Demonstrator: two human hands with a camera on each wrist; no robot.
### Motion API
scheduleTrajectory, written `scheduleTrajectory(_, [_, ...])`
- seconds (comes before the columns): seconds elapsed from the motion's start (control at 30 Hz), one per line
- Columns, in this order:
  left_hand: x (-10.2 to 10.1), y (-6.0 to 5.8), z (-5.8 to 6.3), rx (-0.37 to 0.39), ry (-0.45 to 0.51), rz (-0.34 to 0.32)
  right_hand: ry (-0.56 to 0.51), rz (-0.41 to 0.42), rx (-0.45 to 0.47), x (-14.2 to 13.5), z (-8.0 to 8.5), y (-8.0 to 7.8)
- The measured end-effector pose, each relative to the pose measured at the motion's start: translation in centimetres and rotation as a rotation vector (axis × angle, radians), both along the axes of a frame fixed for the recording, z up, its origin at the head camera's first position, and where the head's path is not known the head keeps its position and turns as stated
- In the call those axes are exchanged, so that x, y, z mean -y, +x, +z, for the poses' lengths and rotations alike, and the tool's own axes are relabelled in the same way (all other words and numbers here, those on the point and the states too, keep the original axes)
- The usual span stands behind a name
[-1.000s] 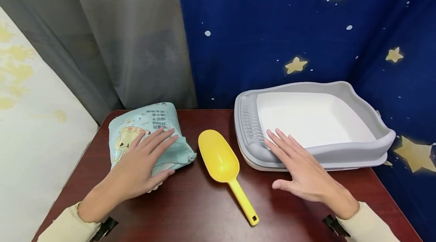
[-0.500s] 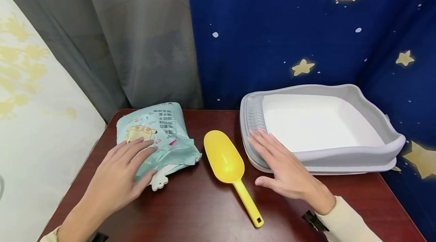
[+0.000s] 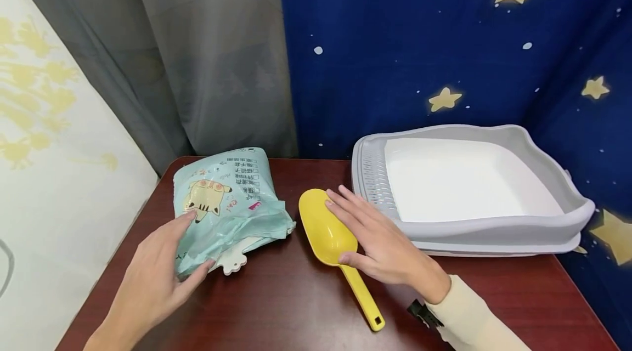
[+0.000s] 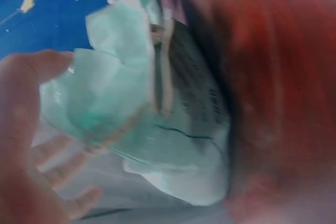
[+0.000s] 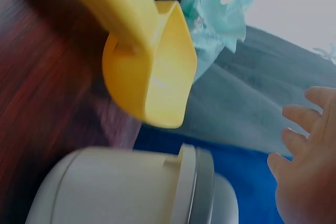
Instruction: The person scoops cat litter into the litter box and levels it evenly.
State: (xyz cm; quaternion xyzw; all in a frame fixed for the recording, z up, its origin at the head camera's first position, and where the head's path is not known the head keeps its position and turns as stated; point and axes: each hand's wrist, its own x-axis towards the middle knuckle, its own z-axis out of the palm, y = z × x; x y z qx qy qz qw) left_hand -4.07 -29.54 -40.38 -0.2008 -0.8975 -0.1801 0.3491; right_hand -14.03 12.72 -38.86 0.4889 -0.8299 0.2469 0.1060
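A light-blue plastic bag [image 3: 242,219] with a printed cat lies on the table at the left. My left hand [image 3: 148,279] is at its near left corner, thumb and fingers spread apart around that corner; I cannot tell whether they touch it. In the left wrist view, the folded end of the bag [image 4: 113,93] faces the hand. My right hand [image 3: 377,236], fingers straight, hovers over the right side of a yellow scoop [image 3: 323,241] and partly hides its bowl. The right wrist view shows the scoop [image 5: 170,72] apart from the right hand [image 5: 310,145].
A grey-rimmed litter box [image 3: 474,227] with a white inside stands at the right of the dark red table [image 3: 276,307]. A white scalloped piece [image 3: 234,264] sticks out from under the bag. Behind hang a grey curtain [image 3: 222,66] and a blue starry one [image 3: 375,77].
My right hand has moved left from the litter box's near left corner to over the scoop. My left hand has drawn back from atop the bag to its near left corner.
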Motion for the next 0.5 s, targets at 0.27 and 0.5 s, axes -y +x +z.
scheduleTrajectory(0.27, [-0.7, -0.5, 0.1, -0.359, -0.08, -0.259, 0.066, 0.04, 0.051, 3.0, -0.4, -0.6])
scheduleTrajectory(0.5, [-1.1, 0.0, 0.2, -0.458, -0.24, -0.306, 0.141, 0.117, 0.117, 5.7, -0.7, -1.0])
